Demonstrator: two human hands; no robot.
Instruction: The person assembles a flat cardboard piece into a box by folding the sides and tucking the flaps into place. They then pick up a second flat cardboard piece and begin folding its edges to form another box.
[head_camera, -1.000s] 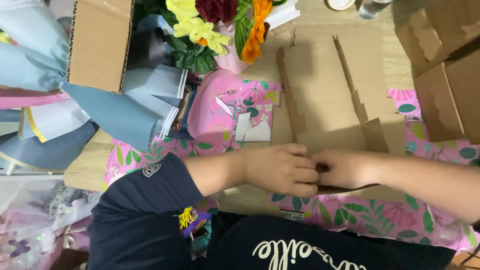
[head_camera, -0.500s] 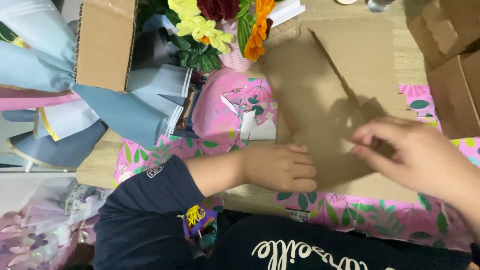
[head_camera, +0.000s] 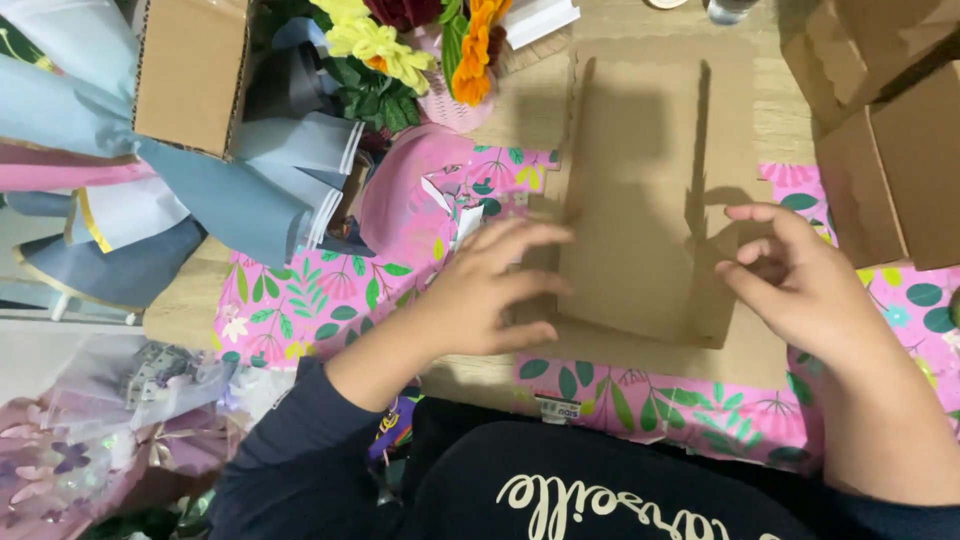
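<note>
1. Both hands have shifted since 0.5 s ago: then the right hand covered the near right corner of the flat cardboard box blank (head_camera: 650, 190); now it has pulled back to the blank's right edge, and the blank lies squarer and more fully in view.
2. Left hand (head_camera: 480, 290) lies palm down with its fingers spread flat, pressing the blank's near left edge; this grip pinches nothing.
3. Right hand (head_camera: 800, 280) hovers at the blank's near right edge with its fingers loosely curled and apart; it looks to hold nothing, though the fingertips may touch the cardboard.
4. My judgement: the blank is now laid out and pinned flat between the 2 hands, with 2 raised creases or side walls running away from the grip, so the folding looks barely begun.
5. Count: 1 blank between the hands on the surface (head_camera: 180, 300).
6. Count: 1 flowered pink cloth (head_camera: 300, 300) under the blank.
7. Count: 1 bunch of yellow, orange and dark red flowers (head_camera: 400, 40) beyond the left hand.
8. Count: 1 brown box (head_camera: 190, 70) further left.
9. Count: at least 2 made-up boxes (head_camera: 900, 120) beyond the right hand.
10. Count: several blue, grey and pink wrapping sheets (head_camera: 200, 180) left of the grip, too overlapped to number.
</note>
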